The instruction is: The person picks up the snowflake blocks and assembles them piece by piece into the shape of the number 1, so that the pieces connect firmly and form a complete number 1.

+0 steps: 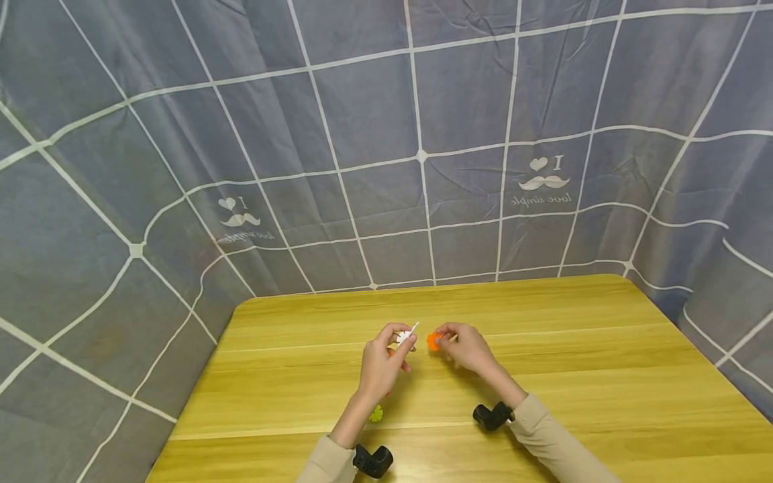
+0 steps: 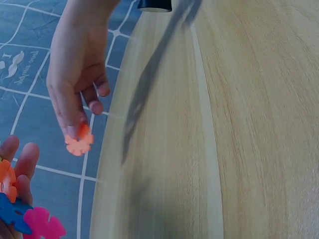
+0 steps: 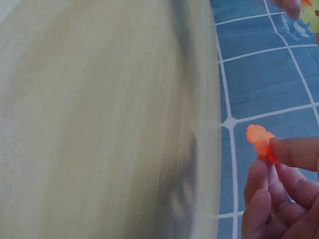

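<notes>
My left hand (image 1: pixel 379 367) grips several joined flower-shaped plastic discs, with a white disc (image 1: pixel 404 337) between thumb and fingers. In the left wrist view an orange disc (image 2: pixel 7 178), a blue disc (image 2: pixel 15 213) and a pink disc (image 2: pixel 44 223) show at that hand; the palm side is partly cut off. My right hand (image 1: pixel 471 347) pinches an orange flower-shaped disc (image 3: pixel 257 135) between thumb and fingertips. That disc is apart from the left hand's group, a short gap to its right.
Beside the left wrist shows a yellow-green disc (image 1: pixel 376 413), with a bit of red above it mostly hidden by the arm. The wooden table (image 1: pixel 604 376) reaches back to a grey checked curtain (image 1: pixel 374 201). Black wrist cameras (image 1: pixel 373 461) sit below both wrists.
</notes>
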`<state>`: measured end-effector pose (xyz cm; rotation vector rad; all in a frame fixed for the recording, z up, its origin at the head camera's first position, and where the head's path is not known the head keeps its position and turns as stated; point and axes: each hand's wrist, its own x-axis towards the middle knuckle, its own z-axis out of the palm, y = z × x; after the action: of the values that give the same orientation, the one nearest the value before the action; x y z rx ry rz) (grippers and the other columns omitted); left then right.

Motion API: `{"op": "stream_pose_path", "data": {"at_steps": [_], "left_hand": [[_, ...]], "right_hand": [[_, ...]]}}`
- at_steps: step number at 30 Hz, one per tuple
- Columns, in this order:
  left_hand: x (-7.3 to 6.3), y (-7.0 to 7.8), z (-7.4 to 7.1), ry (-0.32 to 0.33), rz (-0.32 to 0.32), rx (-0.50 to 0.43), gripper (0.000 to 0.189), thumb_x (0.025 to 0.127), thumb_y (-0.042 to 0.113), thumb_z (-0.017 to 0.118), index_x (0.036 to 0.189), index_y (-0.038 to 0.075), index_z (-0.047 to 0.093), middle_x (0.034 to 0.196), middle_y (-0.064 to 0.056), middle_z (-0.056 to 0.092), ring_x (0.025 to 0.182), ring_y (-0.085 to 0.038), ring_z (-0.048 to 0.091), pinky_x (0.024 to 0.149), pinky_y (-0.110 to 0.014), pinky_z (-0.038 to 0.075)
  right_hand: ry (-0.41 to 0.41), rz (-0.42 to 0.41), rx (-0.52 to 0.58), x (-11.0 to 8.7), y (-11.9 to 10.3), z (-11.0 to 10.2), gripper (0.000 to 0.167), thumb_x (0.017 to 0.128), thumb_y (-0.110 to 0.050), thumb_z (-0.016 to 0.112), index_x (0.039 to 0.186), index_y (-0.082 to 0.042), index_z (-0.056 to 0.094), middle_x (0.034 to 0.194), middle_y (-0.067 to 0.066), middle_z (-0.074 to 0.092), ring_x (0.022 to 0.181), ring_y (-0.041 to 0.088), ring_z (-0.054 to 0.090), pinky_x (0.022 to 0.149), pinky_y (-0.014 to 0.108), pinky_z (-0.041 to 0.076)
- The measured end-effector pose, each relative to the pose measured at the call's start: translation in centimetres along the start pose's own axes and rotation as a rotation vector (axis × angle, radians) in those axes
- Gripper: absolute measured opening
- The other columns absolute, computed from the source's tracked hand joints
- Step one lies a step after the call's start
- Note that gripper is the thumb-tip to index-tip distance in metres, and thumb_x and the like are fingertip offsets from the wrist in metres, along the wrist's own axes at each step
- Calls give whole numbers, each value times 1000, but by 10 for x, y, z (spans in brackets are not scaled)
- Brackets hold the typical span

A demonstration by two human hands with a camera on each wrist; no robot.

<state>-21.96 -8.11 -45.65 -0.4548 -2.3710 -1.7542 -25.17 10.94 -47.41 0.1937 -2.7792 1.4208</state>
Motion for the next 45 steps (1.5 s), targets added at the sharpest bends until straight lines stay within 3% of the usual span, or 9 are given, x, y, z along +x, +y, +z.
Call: {"op": "stream_pose_path", "data": {"at_steps": [5, 11, 17, 26, 35, 45], "left_hand": [[0, 0, 0, -15, 13, -2, 27, 95, 33, 60, 111, 11, 60, 88, -19, 72, 51, -43, 62, 34, -13, 25], [0, 1, 2, -19, 11, -1, 26, 96, 32, 58, 113, 12, 57, 87, -17, 72, 51, -41, 63, 34, -13, 26], [0, 0, 3, -12, 23, 3, 26, 96, 31, 58, 112, 11, 59, 84, -17, 71, 47, -35, 63, 34, -14, 31], [-1, 1, 5, -23, 12, 2, 25, 97, 32, 57, 113, 13, 59, 85, -15, 71, 51, -41, 63, 35, -13, 30], [-1, 0, 7, -57, 26, 10, 27, 97, 33, 55, 113, 11, 57, 88, -17, 72, 51, -41, 63, 36, -12, 29], [-2, 1, 9, -69, 35, 38, 26, 98, 33, 55, 112, 11, 59, 87, -15, 72, 50, -39, 63, 35, -13, 29]], "right_hand": [[48, -39, -10, -1, -5, -6, 17, 88, -12, 66, 102, -5, 70, 84, 5, 68, 56, 12, 55, 50, 24, 44], [71, -77, 10, -3, -9, -13, 19, 88, -14, 66, 104, -3, 69, 81, 5, 68, 56, 14, 56, 49, 22, 44], [91, -98, 39, -5, -15, -18, 22, 89, -15, 67, 107, -2, 69, 81, 7, 68, 59, 26, 61, 45, 21, 41], [126, -121, 151, -9, -29, -27, 24, 90, -15, 67, 110, -1, 69, 84, 17, 70, 61, 30, 60, 47, 20, 42], [144, -162, 222, -12, -39, -33, 25, 89, -15, 68, 110, -2, 69, 81, 14, 71, 65, 37, 60, 46, 20, 39], [137, -180, 225, -14, -43, -34, 22, 90, -13, 67, 108, -1, 70, 81, 16, 70, 60, 23, 58, 49, 21, 44]]}}
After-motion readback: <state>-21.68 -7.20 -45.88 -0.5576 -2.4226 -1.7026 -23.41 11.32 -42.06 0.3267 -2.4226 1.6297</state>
